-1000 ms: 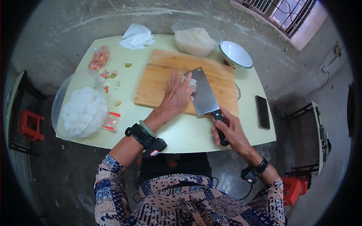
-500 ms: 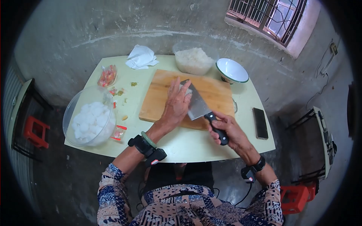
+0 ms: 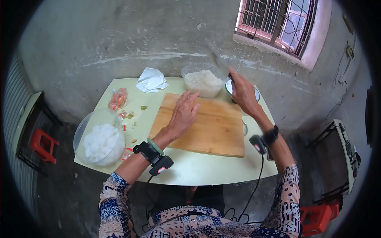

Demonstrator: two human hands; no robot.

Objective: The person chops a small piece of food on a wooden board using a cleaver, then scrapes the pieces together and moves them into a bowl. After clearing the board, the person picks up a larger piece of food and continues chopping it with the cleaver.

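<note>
My right hand (image 3: 244,94) is raised beyond the board's far right, wrapped around the black handle of a cleaver (image 3: 230,76). The cleaver's blade, smeared by motion, points up and left above the clear tub (image 3: 206,92) of white shredded food (image 3: 204,79). My left hand (image 3: 183,113) lies over the far left part of the wooden cutting board (image 3: 210,127), fingers stretched out and nothing visible in them. Whether anything lies under its palm is hidden. Partly covered by my right hand, a white enamel bowl (image 3: 256,95) with a green rim stands beside the tub.
A clear bowl (image 3: 79,137) of white chunks sits at the table's left. Behind it are a small tub of red-wrapped pieces (image 3: 118,99), scattered scraps (image 3: 129,116) and a crumpled white cloth (image 3: 151,80). A phone (image 3: 270,154) is mostly hidden by my right wrist. Red stools (image 3: 43,146) flank the table.
My right hand has lifted the cleaver off the board and swung it up and away toward the tub. My left hand stays over the board, and the view has tilted up slightly.
</note>
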